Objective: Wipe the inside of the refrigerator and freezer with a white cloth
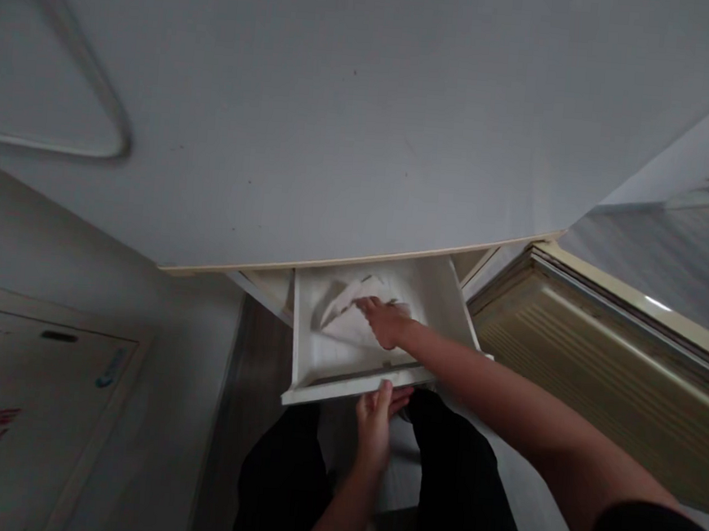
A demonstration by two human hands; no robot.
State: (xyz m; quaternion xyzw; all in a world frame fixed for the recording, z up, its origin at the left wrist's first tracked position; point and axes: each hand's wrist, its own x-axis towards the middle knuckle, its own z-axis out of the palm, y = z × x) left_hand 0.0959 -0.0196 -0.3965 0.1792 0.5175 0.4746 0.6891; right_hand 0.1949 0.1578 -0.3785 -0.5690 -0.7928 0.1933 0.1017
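A white drawer [313, 390] is pulled out from under a large pale grey surface. My left hand [376, 418] grips its front edge, thumb over the rim and fingers below. Inside the drawer my right hand [387, 321] is pressed on a crumpled white cloth [350, 318], which may be paper. Part of the cloth shows on both sides of the hand, and the palm side of the fingers is hidden. A few dark marks show around the cloth.
An appliance door [597, 375] with a ribbed, yellowish inner panel stands swung out on the right. A pale cabinet door [30, 404] with red lettering is at the lower left. My legs [462, 462], in black, are below the drawer.
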